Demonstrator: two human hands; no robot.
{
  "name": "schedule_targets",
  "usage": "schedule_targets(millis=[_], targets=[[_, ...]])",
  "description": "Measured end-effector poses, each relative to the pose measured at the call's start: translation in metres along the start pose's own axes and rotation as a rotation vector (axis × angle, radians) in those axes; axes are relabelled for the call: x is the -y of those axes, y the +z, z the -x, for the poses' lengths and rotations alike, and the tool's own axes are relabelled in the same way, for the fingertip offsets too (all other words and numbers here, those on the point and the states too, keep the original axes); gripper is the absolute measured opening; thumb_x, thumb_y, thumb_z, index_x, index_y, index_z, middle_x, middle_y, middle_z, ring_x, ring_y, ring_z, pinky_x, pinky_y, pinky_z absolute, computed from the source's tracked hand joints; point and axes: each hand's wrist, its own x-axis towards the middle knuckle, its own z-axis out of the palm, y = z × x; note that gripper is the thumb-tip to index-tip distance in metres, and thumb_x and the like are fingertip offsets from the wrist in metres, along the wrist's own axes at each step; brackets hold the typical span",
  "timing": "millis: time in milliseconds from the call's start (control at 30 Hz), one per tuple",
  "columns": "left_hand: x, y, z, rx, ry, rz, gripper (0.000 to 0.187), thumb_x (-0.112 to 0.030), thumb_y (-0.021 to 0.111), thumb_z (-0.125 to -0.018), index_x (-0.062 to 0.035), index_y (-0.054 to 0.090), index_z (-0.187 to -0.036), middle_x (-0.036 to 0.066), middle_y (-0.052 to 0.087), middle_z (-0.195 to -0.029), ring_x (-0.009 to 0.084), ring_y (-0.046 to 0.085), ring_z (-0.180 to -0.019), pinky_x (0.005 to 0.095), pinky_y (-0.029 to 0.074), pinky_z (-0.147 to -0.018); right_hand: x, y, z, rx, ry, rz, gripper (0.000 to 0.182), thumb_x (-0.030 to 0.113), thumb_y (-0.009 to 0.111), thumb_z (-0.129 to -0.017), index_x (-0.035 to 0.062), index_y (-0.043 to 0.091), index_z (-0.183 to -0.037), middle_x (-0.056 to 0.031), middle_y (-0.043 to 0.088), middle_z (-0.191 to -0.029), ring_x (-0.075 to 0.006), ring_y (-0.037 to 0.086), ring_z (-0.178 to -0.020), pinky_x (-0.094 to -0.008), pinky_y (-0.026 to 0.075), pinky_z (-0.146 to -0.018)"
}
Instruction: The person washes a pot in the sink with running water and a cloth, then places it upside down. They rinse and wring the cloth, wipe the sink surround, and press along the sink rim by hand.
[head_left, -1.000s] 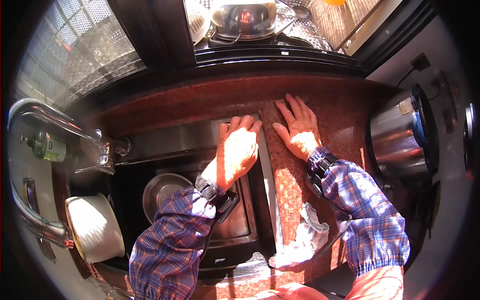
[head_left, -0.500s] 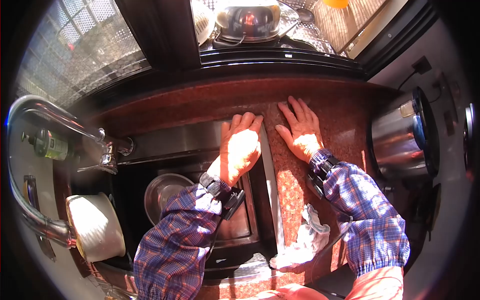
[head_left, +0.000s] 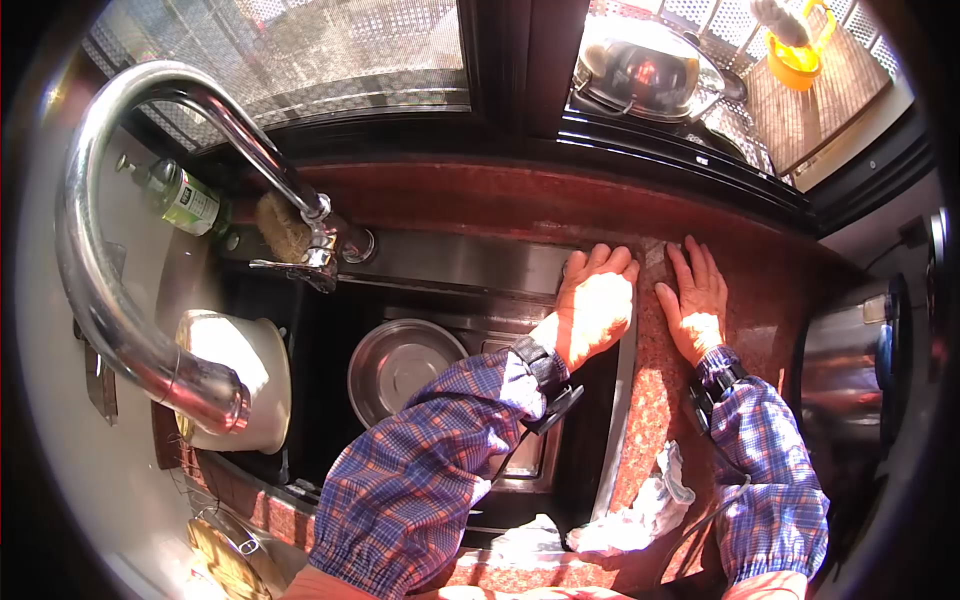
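My left hand [head_left: 594,305] lies flat, fingers together, on the back right corner of the steel sink's rim [head_left: 470,262]. My right hand [head_left: 695,297] rests palm down with fingers spread on the red granite counter [head_left: 640,390] just right of the sink. Neither hand holds anything. Both arms wear plaid sleeves with a dark band at each wrist.
In the sink lie a steel bowl [head_left: 402,366] and a white pot [head_left: 240,375]. A chrome faucet [head_left: 130,250] arches over the left side, with a green bottle [head_left: 185,200] and a brush [head_left: 283,226] behind it. A white rag [head_left: 640,515] lies on the counter's front. A steel cooker [head_left: 850,375] stands at right.
The view has swung left, bringing the faucet, bottle and brush into sight. Both hands stay flat in the same places on the sink rim and the counter.
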Motion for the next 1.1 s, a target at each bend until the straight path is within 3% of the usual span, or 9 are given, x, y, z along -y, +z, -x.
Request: schedule_targets(millis=[167, 433, 600, 633, 700, 767, 933, 967, 1100], targets=[[0.003, 0.003, -0.001, -0.077, 0.023, -0.005, 0.033, -0.017, 0.065, -0.082, -0.0073, 0.067, -0.113, 0.001, 0.057, -0.097, 0.0209, 0.053, -0.093, 0.0368, 0.038, -0.078, -0.003, 0.002, 0.001, 0.000, -0.007, 0.021, 0.059, 0.037, 0.058, -0.095, 0.0176, 0.044, -0.149, -0.0124, 0.033, -0.159, -0.0348, 0.030, -0.147, -0.0488, 0.023, -0.119], [-0.002, 0.002, 0.001, 0.009, 0.005, -0.052, 0.027, -0.022, 0.063, -0.088, -0.0080, 0.067, -0.110, 0.002, 0.056, -0.098, 0.0221, 0.054, -0.094, 0.0385, 0.038, -0.079, -0.003, 0.001, -0.004, -0.025, -0.024, 0.010, 0.059, 0.035, 0.058, -0.095, 0.0175, 0.044, -0.149, -0.0124, 0.034, -0.159, -0.0342, 0.031, -0.146, -0.0489, 0.025, -0.117], [-0.002, 0.011, -0.005, -0.098, -0.059, 0.044, 0.033, -0.020, 0.062, -0.079, -0.0026, 0.065, -0.106, 0.009, 0.056, -0.101, 0.0267, 0.054, -0.095, 0.0410, 0.040, -0.078, -0.006, 0.003, -0.003, 0.009, -0.034, 0.012, 0.059, 0.032, 0.057, -0.095, 0.0148, 0.043, -0.150, -0.0136, 0.031, -0.160, -0.0353, 0.029, -0.147, -0.0499, 0.025, -0.117], [-0.005, 0.011, -0.005, 0.029, -0.064, 0.000, 0.033, -0.022, 0.062, -0.078, -0.0020, 0.065, -0.104, 0.011, 0.057, -0.103, 0.0278, 0.054, -0.097, 0.0413, 0.040, -0.079, -0.009, 0.008, -0.002, 0.002, -0.036, 0.013, 0.058, 0.031, 0.056, -0.096, 0.0143, 0.042, -0.150, -0.0135, 0.031, -0.161, -0.0354, 0.029, -0.147, -0.0502, 0.025, -0.118], [-0.005, 0.022, 0.004, -0.195, -0.015, -0.042, 0.036, -0.025, 0.062, -0.076, -0.0010, 0.065, -0.103, 0.012, 0.058, -0.107, 0.0291, 0.053, -0.102, 0.0412, 0.041, -0.083, -0.012, 0.010, -0.003, 0.025, -0.048, 0.018, 0.060, 0.030, 0.052, -0.097, 0.0156, 0.038, -0.153, -0.0132, 0.029, -0.162, -0.0350, 0.026, -0.149, -0.0492, 0.023, -0.119], [-0.008, 0.027, 0.010, -0.021, -0.018, -0.087, 0.035, -0.027, 0.061, -0.078, -0.0039, 0.065, -0.104, 0.009, 0.056, -0.105, 0.0259, 0.052, -0.102, 0.0410, 0.040, -0.085, -0.012, 0.009, -0.004, 0.051, -0.030, 0.047, 0.061, 0.031, 0.051, -0.097, 0.0162, 0.036, -0.154, -0.0130, 0.028, -0.162, -0.0348, 0.026, -0.149, -0.0491, 0.022, -0.119], [0.008, 0.022, 0.005, -0.106, -0.045, -0.042, 0.029, -0.027, 0.060, -0.083, -0.0060, 0.064, -0.102, 0.008, 0.055, -0.101, 0.0260, 0.052, -0.100, 0.0421, 0.037, -0.085, -0.013, 0.014, -0.004, 0.050, -0.018, 0.088, 0.062, 0.032, 0.051, -0.097, 0.0151, 0.035, -0.154, -0.0131, 0.028, -0.162, -0.0356, 0.027, -0.148, -0.0493, 0.023, -0.119], [0.005, 0.016, 0.004, -0.098, -0.021, 0.072, 0.027, -0.026, 0.061, -0.084, -0.0065, 0.064, -0.102, 0.008, 0.055, -0.100, 0.0262, 0.052, -0.099, 0.0419, 0.038, -0.084, -0.012, 0.012, -0.004, 0.037, -0.030, 0.059, 0.062, 0.032, 0.054, -0.096, 0.0135, 0.037, -0.153, -0.0144, 0.030, -0.161, -0.0364, 0.029, -0.147, -0.0495, 0.025, -0.118], [-0.007, 0.001, 0.011, 0.001, 0.004, 0.004, 0.027, -0.022, 0.061, -0.085, -0.0072, 0.067, -0.107, 0.004, 0.059, -0.098, 0.0232, 0.055, -0.096, 0.0395, 0.039, -0.081, -0.002, -0.001, -0.003, -0.017, -0.041, 0.012, 0.058, 0.035, 0.059, -0.094, 0.0154, 0.045, -0.147, -0.0155, 0.036, -0.157, -0.0360, 0.033, -0.144, -0.0491, 0.026, -0.117]])
